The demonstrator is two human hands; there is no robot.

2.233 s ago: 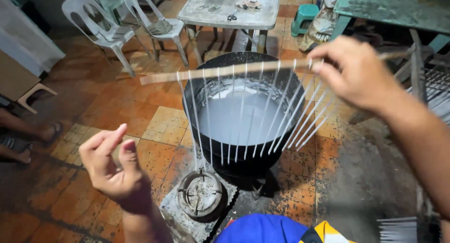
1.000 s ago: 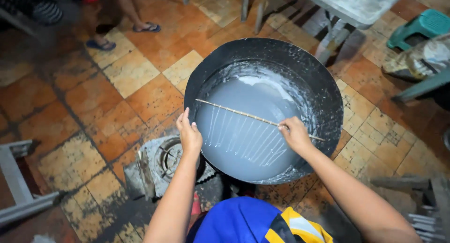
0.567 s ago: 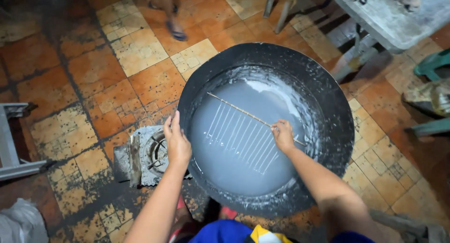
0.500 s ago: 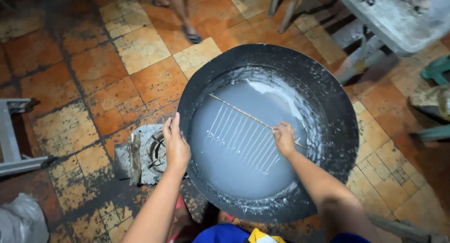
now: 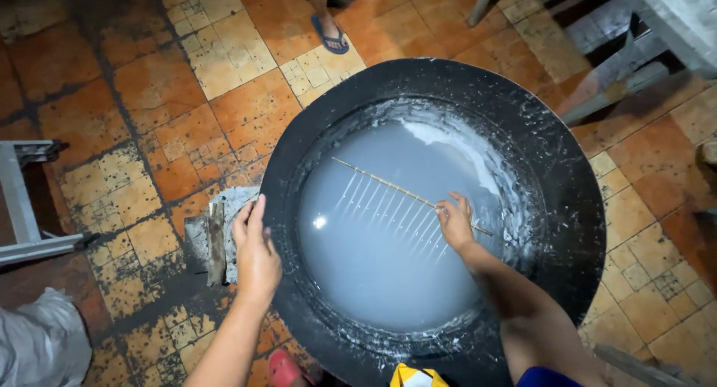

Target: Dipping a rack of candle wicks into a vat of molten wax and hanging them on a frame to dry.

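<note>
A big round black pot point(image 5: 567, 178) stands on the floor below me, filled with pale grey-white liquid point(image 5: 388, 275). My right hand point(image 5: 455, 221) grips a thin wooden stick point(image 5: 381, 182) near its right end. Several white strings hang from the stick down into the liquid. The stick lies slantwise just over the surface. My left hand point(image 5: 256, 253) rests flat on the pot's left rim with the fingers together, holding nothing.
A small burner point(image 5: 216, 234) shows beside the pot's left edge. The floor is worn orange tile point(image 5: 149, 81). Another person's sandalled foot point(image 5: 328, 32) stands at the top. A metal frame point(image 5: 30, 200) is at left, table legs point(image 5: 612, 66) at top right.
The stick with its strings was held high over the pot, then came down into the liquid. My left hand moved onto the pot's rim. My view has come closer.
</note>
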